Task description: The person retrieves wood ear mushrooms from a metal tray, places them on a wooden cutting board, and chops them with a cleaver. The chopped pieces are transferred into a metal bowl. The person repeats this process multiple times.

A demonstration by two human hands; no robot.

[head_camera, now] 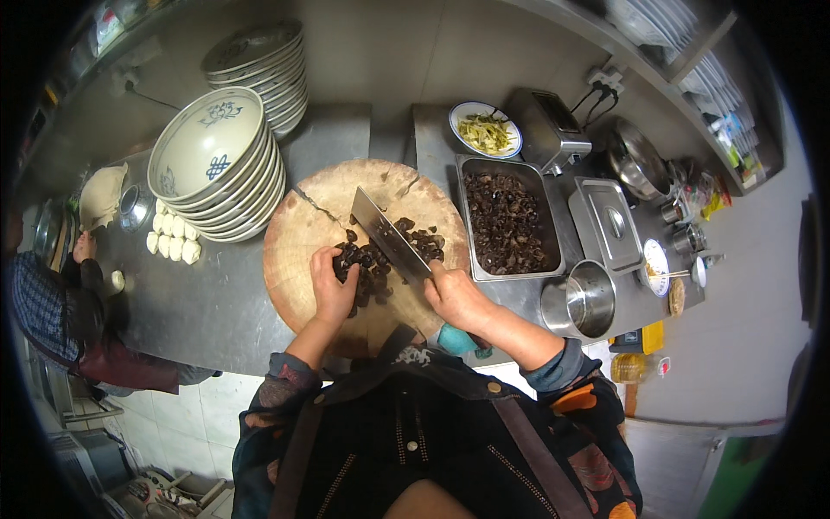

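My right hand (456, 295) grips a broad cleaver (391, 235), its blade slanting away to the upper left over a round wooden chopping block (305, 259). Dark brown pieces of what looks like wood ear fungus (373, 269) lie on both sides of the blade. My left hand (334, 285) rests against the left part of this pile, fingers curved around some pieces. A long crack runs through the block's upper left. Right of the block, a steel pan (559, 272) holds many more dark pieces (502, 224).
Stacked patterned bowls (214, 162) stand left, near dough pieces (172, 237) and a co-worker (55, 305) with a hand on flattened dough (104, 194). A plate of green vegetables (485, 133), a toaster (551, 133), a lidded steel container (609, 224) and a steel pot (580, 301) stand right.
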